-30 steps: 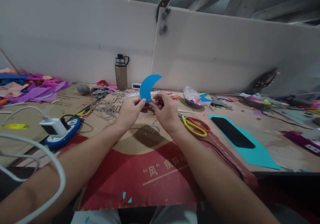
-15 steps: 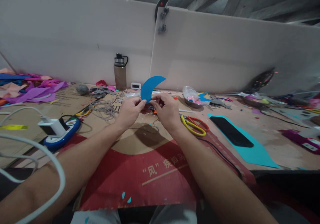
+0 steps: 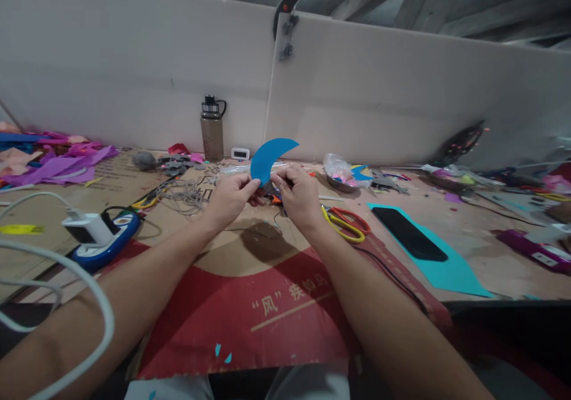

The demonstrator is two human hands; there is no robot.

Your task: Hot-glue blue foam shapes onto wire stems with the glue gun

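Observation:
A blue crescent-shaped cutout (image 3: 269, 157) stands upright above the cardboard, its pointed tip up and to the right. My left hand (image 3: 232, 198) pinches its lower left end between thumb and fingers. Close by the crescent's lower right edge, my right hand (image 3: 296, 195) has its thumb and fingers pressed together; what lies between them is too small to make out. Small dark and orange bits (image 3: 275, 199) show on the table behind the hands. Scissors (image 3: 345, 224) with yellow and red handles lie beside my right wrist.
Red-and-tan cardboard (image 3: 250, 352) covers the near table. On the right a black phone (image 3: 408, 233) rests on turquoise sheet (image 3: 464, 278). A bottle (image 3: 212, 129) and bowl (image 3: 343, 183) stand at the back. A white cable (image 3: 100, 296) loops over my left forearm near a blue power strip (image 3: 107, 251).
The crescent has tilted slightly to the right, and my right fingertips have shifted a little away from its lower edge. The whole view has drifted slightly.

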